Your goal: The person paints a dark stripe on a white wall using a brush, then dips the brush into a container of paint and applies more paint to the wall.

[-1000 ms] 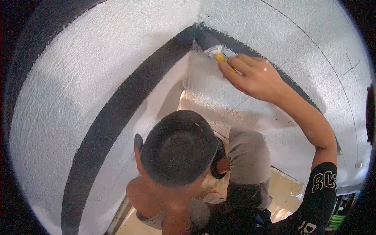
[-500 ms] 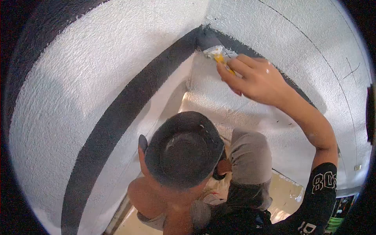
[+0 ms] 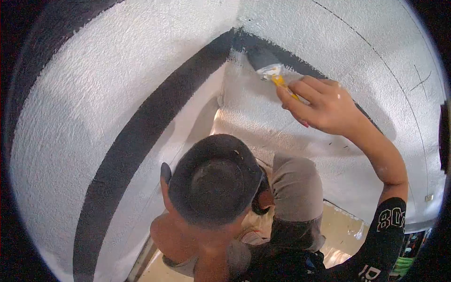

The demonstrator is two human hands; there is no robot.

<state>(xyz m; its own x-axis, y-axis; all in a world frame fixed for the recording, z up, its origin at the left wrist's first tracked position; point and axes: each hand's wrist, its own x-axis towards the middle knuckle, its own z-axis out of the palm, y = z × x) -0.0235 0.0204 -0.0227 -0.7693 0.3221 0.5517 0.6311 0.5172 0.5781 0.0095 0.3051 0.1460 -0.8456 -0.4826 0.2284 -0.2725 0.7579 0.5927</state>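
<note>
My right hand grips a paintbrush by its yellow handle. The brush's pale, paint-smeared ferrule points up and left, and its dark bristles touch the white wall just below the dark stripe, right of the corner. Low in the view, my left hand supports a round dark paint container from underneath. Its thumb, dark with paint at the tip, shows at the container's left side; most of the other fingers are hidden. Dark paint coats the container's inside.
Two rough white walls meet at the corner. A wide dark band curves down the left one. My grey-clad knee is beside the container, above a tan glossy floor. Something green stands at lower right.
My right hand and the paintbrush have moved right and slightly down, away from the corner along the dark stripe. The container has shifted slightly left in view.
</note>
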